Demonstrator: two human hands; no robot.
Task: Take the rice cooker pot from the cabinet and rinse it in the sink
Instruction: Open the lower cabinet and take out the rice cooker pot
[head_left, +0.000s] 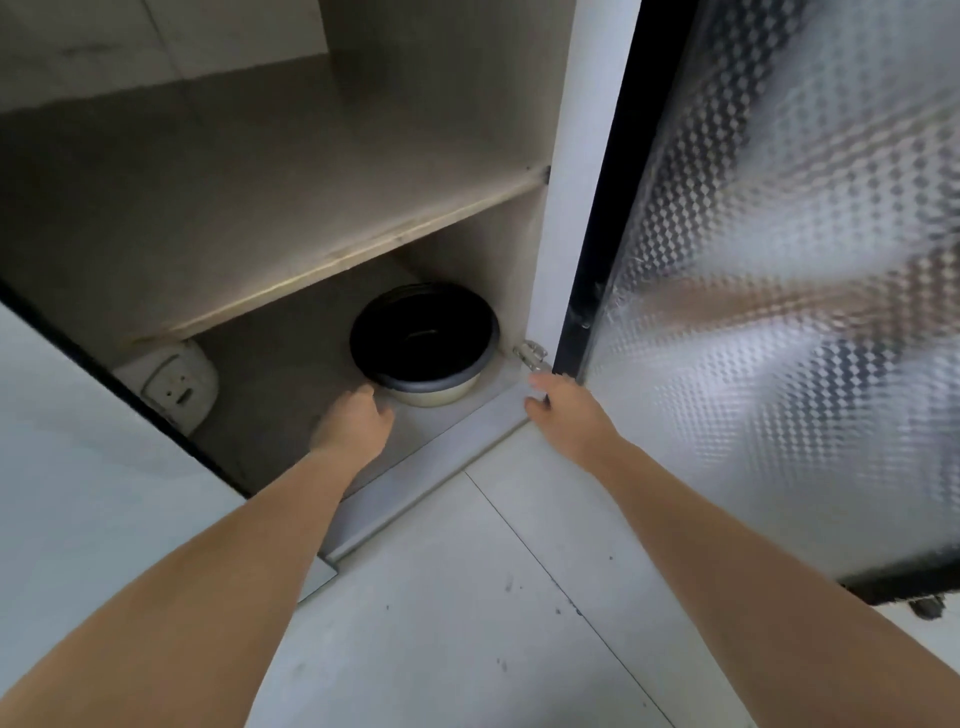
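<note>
The rice cooker pot (423, 340), black inside with a pale outer wall, stands on the bottom shelf of the open cabinet (291, 358), near its right wall. My left hand (356, 418) reaches into the cabinet, its fingers loosely curled just short of the pot's near left rim, holding nothing. My right hand (563, 410) hovers at the cabinet's front right corner, by the lower hinge (531, 353), fingers apart and empty.
The textured glass cabinet door (779, 291) stands swung open on the right. A white rice cooker body (171, 387) sits at the bottom shelf's left. A bare upper shelf (311, 208) hangs above the pot. Pale floor tiles (493, 597) lie below.
</note>
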